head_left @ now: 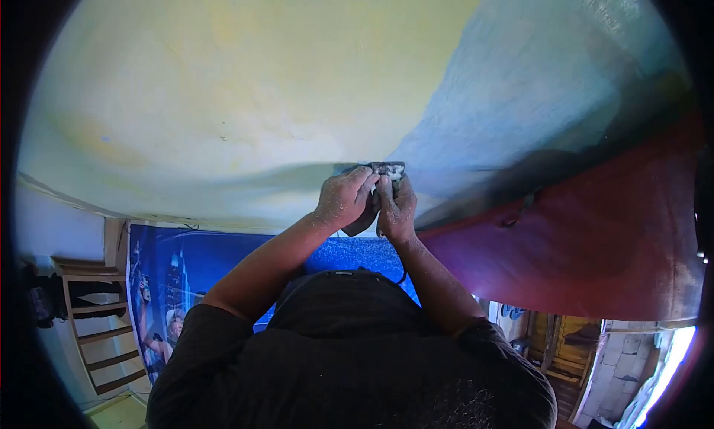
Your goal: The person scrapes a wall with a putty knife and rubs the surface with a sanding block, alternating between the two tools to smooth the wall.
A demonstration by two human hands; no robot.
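Head view: both arms reach up to a ceiling (223, 94) that is pale yellow on one side and blue-grey on the other. The left hand (343, 198) and the right hand (396, 209) meet side by side, touching each other, on a small dark block (390, 168) dusted with white. The block lies flat against the ceiling where the yellow meets the blue-grey, near the ceiling's edge above a red wall (595, 243). The left hand's fingers are curled over the block's near side. The right hand's fingers are closed tight around it from below. White dust covers both hands. A blue poster (175, 269) and a wooden shelf (93, 317) stand below the ceiling's far edge.
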